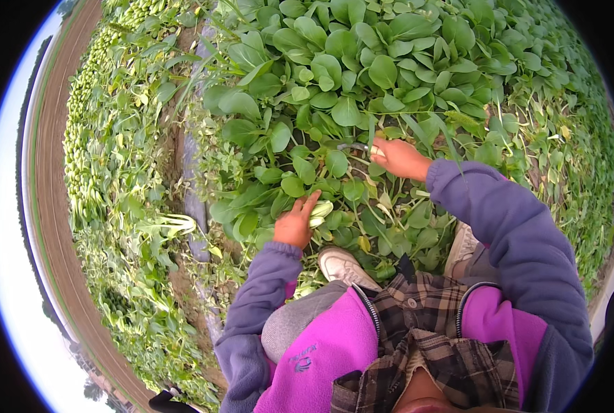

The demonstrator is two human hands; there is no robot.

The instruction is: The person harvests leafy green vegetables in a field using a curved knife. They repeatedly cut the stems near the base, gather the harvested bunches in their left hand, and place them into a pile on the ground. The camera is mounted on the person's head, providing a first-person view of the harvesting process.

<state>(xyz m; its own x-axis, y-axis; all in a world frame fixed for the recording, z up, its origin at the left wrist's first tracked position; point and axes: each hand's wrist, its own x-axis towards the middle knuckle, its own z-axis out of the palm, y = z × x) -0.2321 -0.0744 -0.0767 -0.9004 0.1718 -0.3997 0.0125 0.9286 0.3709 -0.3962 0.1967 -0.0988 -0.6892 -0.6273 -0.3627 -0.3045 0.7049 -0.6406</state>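
Observation:
My left hand point(294, 224) is closed around a cut head of pak choi, its pale stem base point(320, 213) showing beside my fingers. The leaves of that head run off to the left and blend with other foliage. In my right hand point(402, 159) is the light handle point(376, 151) of a small sickle. Its thin, dark curved blade point(352, 147) points left among the stems, partly behind leaves. Just beyond both hands, a dense stand of pak choi point(338, 57) grows from the soil.
Loose leaves and weeds cover the ground around my shoes point(345, 266). On the left, a single pak choi point(175, 223) lies by a strip of dark plastic film point(197, 191). Farther left stretches a long row of harvested heads point(82, 149), with a dirt track point(48, 155) past it.

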